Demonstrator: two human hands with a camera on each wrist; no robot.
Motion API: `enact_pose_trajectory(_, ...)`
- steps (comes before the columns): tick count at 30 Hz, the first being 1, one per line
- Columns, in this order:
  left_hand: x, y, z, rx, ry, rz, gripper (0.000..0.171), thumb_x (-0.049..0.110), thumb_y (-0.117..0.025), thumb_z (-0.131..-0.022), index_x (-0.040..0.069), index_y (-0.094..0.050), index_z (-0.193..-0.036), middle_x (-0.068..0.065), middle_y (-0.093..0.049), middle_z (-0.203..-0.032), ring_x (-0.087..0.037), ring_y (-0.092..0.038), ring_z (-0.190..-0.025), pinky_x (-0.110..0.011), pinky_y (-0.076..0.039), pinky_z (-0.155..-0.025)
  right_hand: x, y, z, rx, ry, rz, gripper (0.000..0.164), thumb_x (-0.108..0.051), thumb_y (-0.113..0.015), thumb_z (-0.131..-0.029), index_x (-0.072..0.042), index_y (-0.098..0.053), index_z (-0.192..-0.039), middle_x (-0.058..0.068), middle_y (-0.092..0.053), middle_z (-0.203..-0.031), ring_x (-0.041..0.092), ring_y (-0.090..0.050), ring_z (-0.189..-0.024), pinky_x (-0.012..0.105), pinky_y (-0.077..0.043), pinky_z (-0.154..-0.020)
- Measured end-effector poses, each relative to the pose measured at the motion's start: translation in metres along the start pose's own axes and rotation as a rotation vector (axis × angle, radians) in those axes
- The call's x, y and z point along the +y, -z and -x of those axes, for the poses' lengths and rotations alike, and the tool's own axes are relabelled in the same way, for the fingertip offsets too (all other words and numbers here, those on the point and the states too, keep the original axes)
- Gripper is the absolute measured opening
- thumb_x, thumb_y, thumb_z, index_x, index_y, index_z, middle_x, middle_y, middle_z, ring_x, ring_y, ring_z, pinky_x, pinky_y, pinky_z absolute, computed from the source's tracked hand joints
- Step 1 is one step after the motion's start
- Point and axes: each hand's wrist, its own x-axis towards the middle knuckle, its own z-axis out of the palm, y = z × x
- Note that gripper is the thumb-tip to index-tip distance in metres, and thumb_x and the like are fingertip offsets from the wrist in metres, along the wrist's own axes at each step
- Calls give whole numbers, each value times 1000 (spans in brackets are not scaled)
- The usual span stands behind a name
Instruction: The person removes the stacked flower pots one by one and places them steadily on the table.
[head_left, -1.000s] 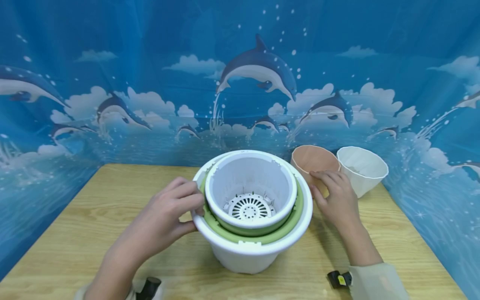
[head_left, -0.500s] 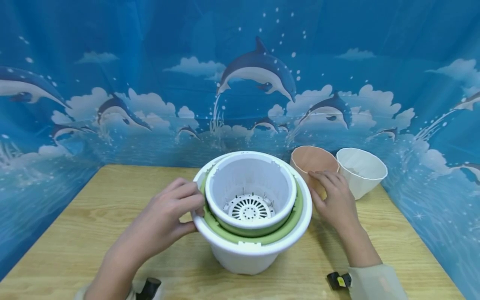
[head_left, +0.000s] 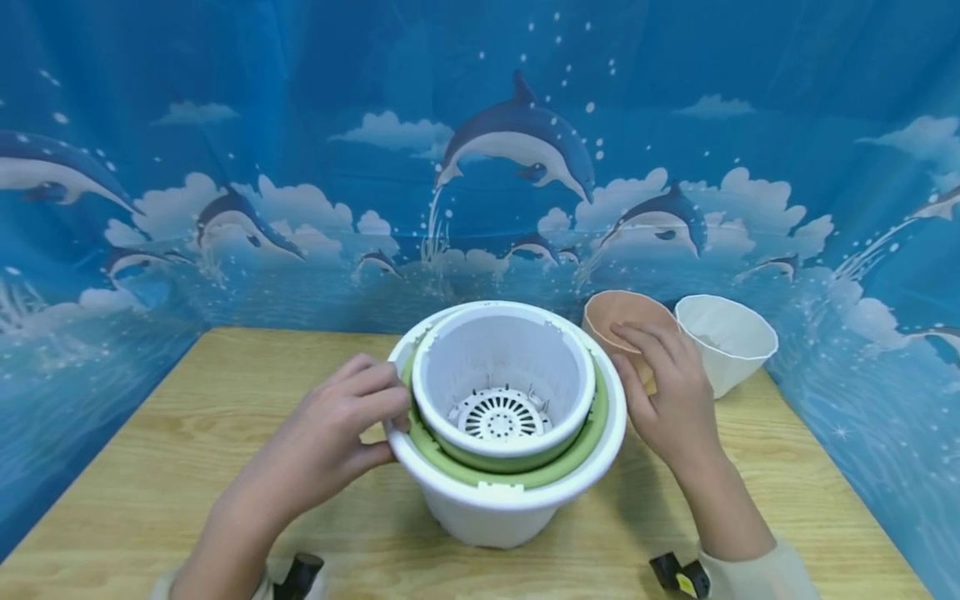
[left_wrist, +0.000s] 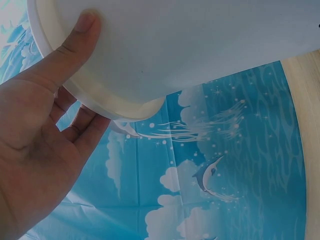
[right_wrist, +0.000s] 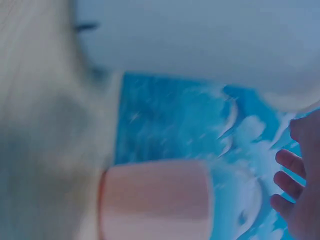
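Nested flower pots stand in the middle of the table in the head view: a large white pot [head_left: 487,512] outside, a green-rimmed pot [head_left: 517,478] within, and a smaller white pot [head_left: 506,350] with a slotted bottom innermost. My left hand [head_left: 341,417] pinches the large pot's rim on its left side; the left wrist view shows the thumb [left_wrist: 75,45] under the lip. To the right of the stack hovers my right hand [head_left: 667,396], fingers loosely bent and holding nothing, in front of a terracotta-coloured pot [head_left: 626,312]. The right wrist view shows those fingers apart from the pots.
A white faceted pot [head_left: 731,362] stands at the back right beside the terracotta one. The wooden table [head_left: 150,483] meets a blue dolphin-printed curtain [head_left: 360,192] at its back and sides.
My right hand has risen slightly, and its fingers have spread beside the stack's right rim. My left hand and the pots have stayed in place.
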Motion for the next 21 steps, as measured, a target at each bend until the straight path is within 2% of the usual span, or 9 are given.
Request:
enact_pose_trajectory(2,0,0,0,0,0,1,39,16,-92,-67,28,-56,-78,19,-57,-94,-7,-52,-104,-30,-55,-81,-14,5,-5,25,-16,-105,28,-22,-63,-96,-8,-70,-119,10,-68,-119,32,-58,-117,51,-37,-110)
enact_pose_trajectory(5,0,0,0,-2,2,0,38,17,-92,-67,28,-57,-78,18,-58,-94,-7,-52,-104,-30,-55,-81,-34,13,-11,20,-12,-282,30,-22,-66,-94,-4,-69,-118,13,-67,-120,29,-58,-120,41,-38,-111)
enact_pose_trajectory(8,0,0,1,-4,4,1,38,17,-92,-67,28,-57,-78,18,-58,-95,-7,-52,-104,-30,-55,-81,-53,20,-13,-38,57,-423,38,-28,-71,-92,-1,-68,-119,18,-64,-124,27,-55,-123,33,-39,-110)
enact_pose_trajectory(10,0,0,1,-4,6,1,38,17,-92,-67,28,-56,-78,18,-58,-95,-7,-52,-104,-30,-55,-82,-65,23,-14,-98,121,-483,42,-30,-74,-89,-3,-68,-120,19,-63,-127,28,-53,-126,33,-39,-111)
enact_pose_trajectory(14,0,0,1,-5,6,-1,38,17,-92,-67,28,-56,-78,18,-57,-94,-7,-52,-104,-30,-55,-81,-82,25,-13,-207,205,-488,36,-26,-74,-89,-9,-70,-121,13,-65,-126,29,-53,-128,35,-36,-114)
enact_pose_trajectory(18,0,0,0,-6,6,-2,39,18,-92,-67,27,-55,-77,18,-57,-94,-7,-52,-104,-30,-55,-82,-87,26,-11,-279,186,-440,27,-20,-73,-89,-16,-72,-116,1,-70,-116,27,-54,-127,34,-35,-114)
enact_pose_trajectory(21,0,1,0,-5,8,-3,39,18,-92,-67,27,-54,-76,17,-59,-95,-7,-52,-104,-30,-55,-82,-87,24,-10,-287,180,-429,18,-19,-71,-91,-21,-73,-109,-4,-70,-108,26,-54,-123,33,-36,-113)
